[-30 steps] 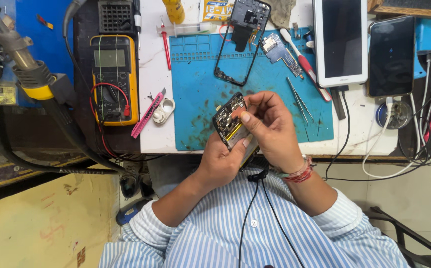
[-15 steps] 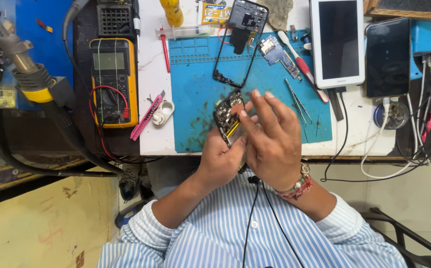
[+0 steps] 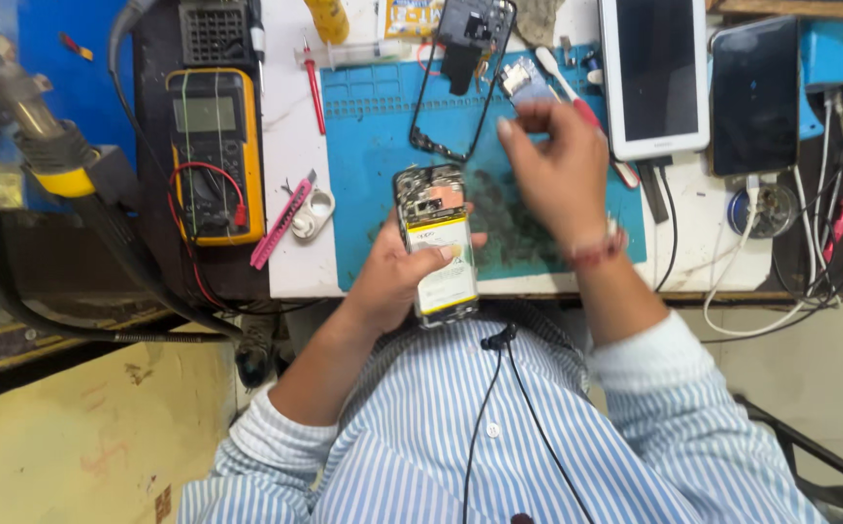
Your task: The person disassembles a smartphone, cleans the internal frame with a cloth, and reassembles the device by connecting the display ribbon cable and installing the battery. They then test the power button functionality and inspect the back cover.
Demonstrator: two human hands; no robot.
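The opened phone (image 3: 436, 243), with its battery showing, is resting above the blue mat's (image 3: 373, 146) near edge, and the left hand (image 3: 397, 272) is gripping it from below. The right hand (image 3: 557, 165), fingers pinched narrow on nothing I can see, is reaching toward the small parts (image 3: 523, 78); picking one likely needs a fine pinch. Half a second ago this hand was covering the phone.

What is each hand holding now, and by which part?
The left hand grips the opened phone around its lower half. Whether the right hand holds anything cannot be told.
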